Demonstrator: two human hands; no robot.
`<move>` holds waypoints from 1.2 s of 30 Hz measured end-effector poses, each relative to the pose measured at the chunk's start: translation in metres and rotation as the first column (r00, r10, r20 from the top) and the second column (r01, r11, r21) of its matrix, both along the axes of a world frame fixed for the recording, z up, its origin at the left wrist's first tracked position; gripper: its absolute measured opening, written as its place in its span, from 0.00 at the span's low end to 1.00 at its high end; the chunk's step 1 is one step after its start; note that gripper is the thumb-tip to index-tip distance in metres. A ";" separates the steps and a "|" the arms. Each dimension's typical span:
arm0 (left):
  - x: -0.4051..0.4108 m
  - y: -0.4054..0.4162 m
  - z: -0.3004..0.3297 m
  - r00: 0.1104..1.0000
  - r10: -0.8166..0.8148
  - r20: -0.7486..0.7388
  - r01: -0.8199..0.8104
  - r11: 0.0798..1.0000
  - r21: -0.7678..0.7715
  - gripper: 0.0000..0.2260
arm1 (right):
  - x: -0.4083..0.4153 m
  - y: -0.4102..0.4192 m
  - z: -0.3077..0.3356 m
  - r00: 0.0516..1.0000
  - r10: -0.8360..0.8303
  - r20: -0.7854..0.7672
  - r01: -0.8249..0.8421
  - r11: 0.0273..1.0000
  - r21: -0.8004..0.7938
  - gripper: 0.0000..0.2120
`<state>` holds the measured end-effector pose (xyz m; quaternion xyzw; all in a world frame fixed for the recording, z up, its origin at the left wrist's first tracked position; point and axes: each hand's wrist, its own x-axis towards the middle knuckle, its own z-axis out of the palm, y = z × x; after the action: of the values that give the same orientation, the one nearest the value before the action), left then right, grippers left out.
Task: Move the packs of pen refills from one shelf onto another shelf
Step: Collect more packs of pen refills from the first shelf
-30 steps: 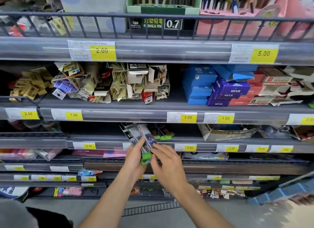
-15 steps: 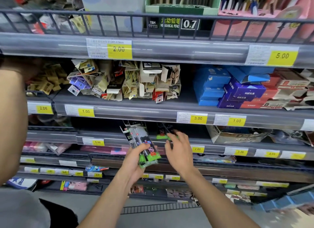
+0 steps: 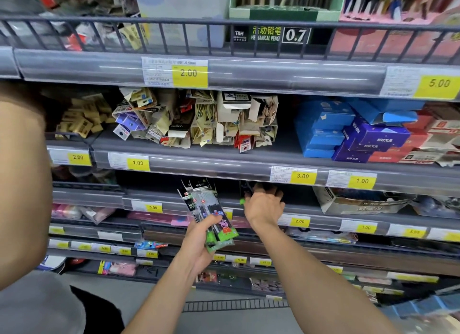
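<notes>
refill packs (image 3: 209, 209): glossy clear plastic | shelf edges (image 3: 224, 164): smooth grey metal | price strips (image 3: 249, 71): shiny plastic | boxes (image 3: 323, 127): matt cardboard

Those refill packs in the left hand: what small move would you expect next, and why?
Probably the right hand draws another pack out of the dark shelf and adds it to the bunch of packs that the left hand grips. The right hand's fingers are reaching into that shelf at a green-edged pack there; whether they have closed on it is hidden.
</notes>
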<state>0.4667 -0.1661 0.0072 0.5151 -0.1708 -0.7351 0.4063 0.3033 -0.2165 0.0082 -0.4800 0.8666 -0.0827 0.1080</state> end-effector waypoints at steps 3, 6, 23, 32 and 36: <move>-0.002 -0.002 -0.001 1.000 -0.003 0.002 0.003 1.000 0.005 0.23 | 0.005 -0.005 -0.002 1.000 -0.014 0.017 0.014 1.000 -0.016 0.17; -0.003 -0.004 -0.002 1.000 -0.014 0.005 0.014 1.000 -0.005 0.20 | 0.002 -0.016 -0.002 0.985 -0.070 0.156 0.074 0.997 -0.018 0.19; -0.006 -0.013 -0.011 0.998 -0.060 0.031 0.060 0.998 0.003 0.40 | -0.005 0.074 0.013 0.372 0.171 0.913 0.443 0.831 -0.336 0.12; -0.042 0.005 -0.009 0.968 -0.242 -0.058 0.240 0.970 -0.035 0.67 | -0.019 0.138 0.021 0.260 0.157 0.953 0.431 0.864 -0.260 0.17; -0.066 0.023 0.003 0.923 -0.366 -0.116 0.363 0.931 -0.043 0.56 | -0.036 0.160 0.037 0.393 0.161 0.905 0.422 0.843 -0.333 0.14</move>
<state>0.4003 -0.1429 0.0098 0.4243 -0.2462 -0.8260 0.2776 0.2676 -0.0570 0.0448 -0.2918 0.6437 -0.5677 0.4222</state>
